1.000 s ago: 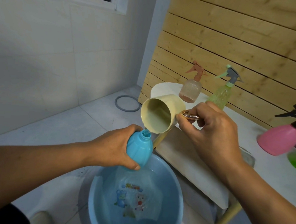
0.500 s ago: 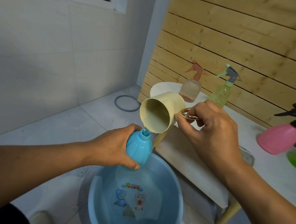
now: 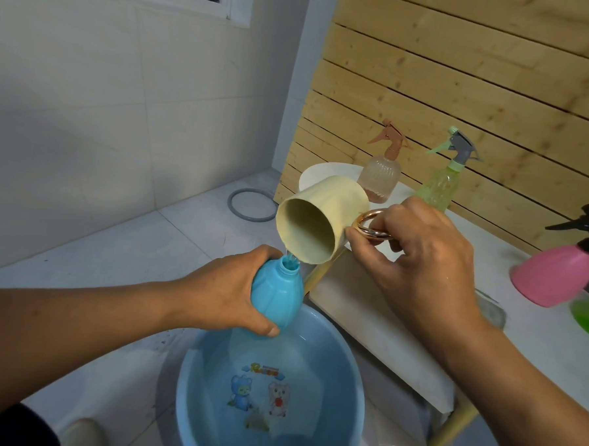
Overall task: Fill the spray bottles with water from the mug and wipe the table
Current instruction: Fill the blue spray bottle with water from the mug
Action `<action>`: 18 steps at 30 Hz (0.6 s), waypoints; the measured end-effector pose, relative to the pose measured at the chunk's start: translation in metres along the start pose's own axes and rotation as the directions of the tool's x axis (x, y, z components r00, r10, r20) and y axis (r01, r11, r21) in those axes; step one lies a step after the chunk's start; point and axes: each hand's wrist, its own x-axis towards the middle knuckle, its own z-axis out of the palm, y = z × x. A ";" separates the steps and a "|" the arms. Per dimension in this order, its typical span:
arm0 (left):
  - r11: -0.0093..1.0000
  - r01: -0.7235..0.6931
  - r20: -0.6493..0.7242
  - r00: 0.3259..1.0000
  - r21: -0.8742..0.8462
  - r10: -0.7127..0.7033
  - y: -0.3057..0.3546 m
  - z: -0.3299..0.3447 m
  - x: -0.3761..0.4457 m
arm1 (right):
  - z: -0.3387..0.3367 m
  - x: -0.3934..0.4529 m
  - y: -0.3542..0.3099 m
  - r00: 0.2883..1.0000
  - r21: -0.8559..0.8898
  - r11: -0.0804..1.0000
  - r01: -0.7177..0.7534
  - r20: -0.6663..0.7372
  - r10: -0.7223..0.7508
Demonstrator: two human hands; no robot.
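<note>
I see soft, even light, faint shadows under the counter (image 3: 376, 333), wide-angle bending at the edges, slight blur beyond it.

The mug (image 3: 320, 220) I tip looks like matt cream plastic, smooth inside, with a polished, rose-gold metal ring handle (image 3: 371, 223). The blue bottle (image 3: 277, 297) is smooth plastic with a soft sheen and moulded ribs. Below, the basin (image 3: 353, 369) is glossy pale-blue plastic with a printed cartoon. The surface (image 3: 376, 329) looks like smooth matt white stone. Behind it, the slatted wall (image 3: 464, 78) is bare knotty wood. The ribbed bottle (image 3: 381, 176) is clear and shiny, the pink bottle (image 3: 553, 277) opaque, satin plastic.
</note>
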 end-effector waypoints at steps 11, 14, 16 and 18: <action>1.000 -0.002 -0.004 1.000 0.007 0.002 0.001 0.001 -0.001 | 0.000 -0.001 0.000 0.997 -0.055 0.996 0.068 -0.017 -0.069; 1.000 -0.006 -0.006 1.000 0.002 0.006 0.001 0.000 -0.001 | 0.000 -0.001 -0.001 0.996 -0.078 0.993 0.086 -0.022 -0.088; 1.000 -0.012 -0.006 1.000 -0.002 0.012 0.002 0.000 -0.001 | 0.000 -0.001 -0.001 0.994 -0.092 0.990 0.102 -0.031 -0.106; 1.000 -0.012 -0.013 1.000 -0.005 0.011 0.002 0.000 -0.001 | -0.001 -0.002 -0.002 0.991 -0.098 0.988 0.122 -0.046 -0.127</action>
